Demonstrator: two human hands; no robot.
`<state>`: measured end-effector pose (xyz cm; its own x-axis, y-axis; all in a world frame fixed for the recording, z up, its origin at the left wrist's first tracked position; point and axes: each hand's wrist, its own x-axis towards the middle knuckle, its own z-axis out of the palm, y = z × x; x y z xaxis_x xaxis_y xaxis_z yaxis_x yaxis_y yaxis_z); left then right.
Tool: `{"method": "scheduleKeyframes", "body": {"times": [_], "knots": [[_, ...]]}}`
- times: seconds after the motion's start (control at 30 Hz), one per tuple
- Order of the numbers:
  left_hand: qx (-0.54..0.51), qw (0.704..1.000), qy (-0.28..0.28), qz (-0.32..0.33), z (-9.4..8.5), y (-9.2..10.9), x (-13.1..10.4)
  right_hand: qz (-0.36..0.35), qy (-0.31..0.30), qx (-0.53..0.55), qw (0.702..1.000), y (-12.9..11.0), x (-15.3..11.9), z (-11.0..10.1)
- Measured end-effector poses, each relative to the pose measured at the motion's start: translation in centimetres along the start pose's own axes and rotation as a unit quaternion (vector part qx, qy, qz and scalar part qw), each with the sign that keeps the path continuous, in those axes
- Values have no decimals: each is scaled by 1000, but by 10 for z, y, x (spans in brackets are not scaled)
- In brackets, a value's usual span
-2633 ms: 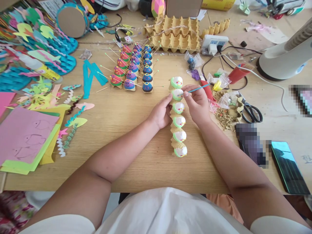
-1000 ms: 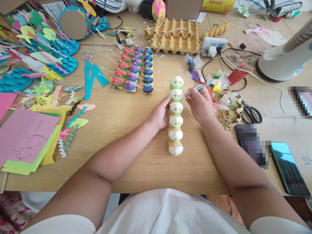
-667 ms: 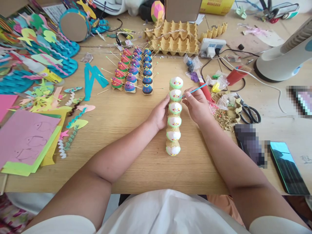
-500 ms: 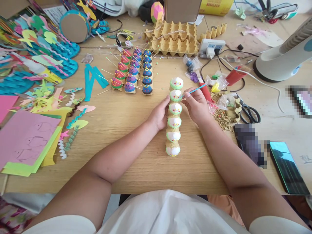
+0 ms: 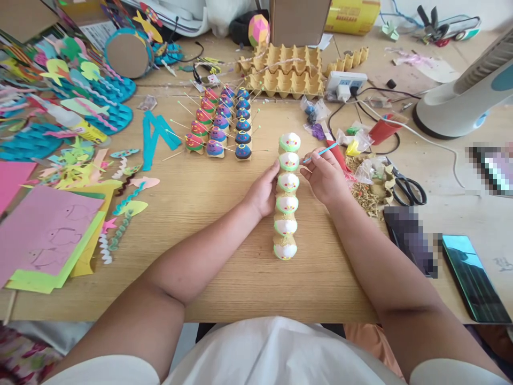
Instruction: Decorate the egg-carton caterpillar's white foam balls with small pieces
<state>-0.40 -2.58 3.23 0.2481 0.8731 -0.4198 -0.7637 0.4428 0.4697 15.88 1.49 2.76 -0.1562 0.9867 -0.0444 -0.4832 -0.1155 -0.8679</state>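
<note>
A strip cut from an egg carton [image 5: 286,216] stands lengthwise before me, its several domes covered in white with green rims and small red and yellow dots. My left hand [image 5: 264,190] grips its left side near the upper domes, thumb along the edge. Just right of the second dome, my right hand [image 5: 325,174] pinches a thin blue stick [image 5: 326,152], possibly a clay tool. The stick's tip is slightly apart from the dome. What the left fingers do beneath the strip is hidden.
Painted carton strips [image 5: 218,125] bristling with pins stand ahead. Blue strips [image 5: 154,136] and coloured paper [image 5: 56,230] lie left. On the right are scissors [image 5: 409,187], shavings [image 5: 366,198], clay bags [image 5: 360,136], a phone [image 5: 475,278] and a white appliance [image 5: 452,109]. Bare egg trays [image 5: 284,75] sit behind.
My right hand has drawn the blue stick's tip a little away from the second dome. The left hand keeps its hold, and the whole view has shifted slightly.
</note>
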Motion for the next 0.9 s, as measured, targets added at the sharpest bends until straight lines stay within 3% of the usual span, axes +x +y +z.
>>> {"method": "scheduleKeyframes", "body": {"times": [0.3,0.53,0.7,0.9], "knots": [[-22,1000,16,-7,8,1,-4,69,-62,48,995,0,-2,-2],[-18,1000,-3,-22,6,2,-5,54,-70,63,994,1,-2,1],[-14,999,-44,-9,8,2,-8,31,-52,56,997,-6,0,0],[-27,996,-44,-68,4,-1,-6,-8,4,30,999,-10,5,-4]]}}
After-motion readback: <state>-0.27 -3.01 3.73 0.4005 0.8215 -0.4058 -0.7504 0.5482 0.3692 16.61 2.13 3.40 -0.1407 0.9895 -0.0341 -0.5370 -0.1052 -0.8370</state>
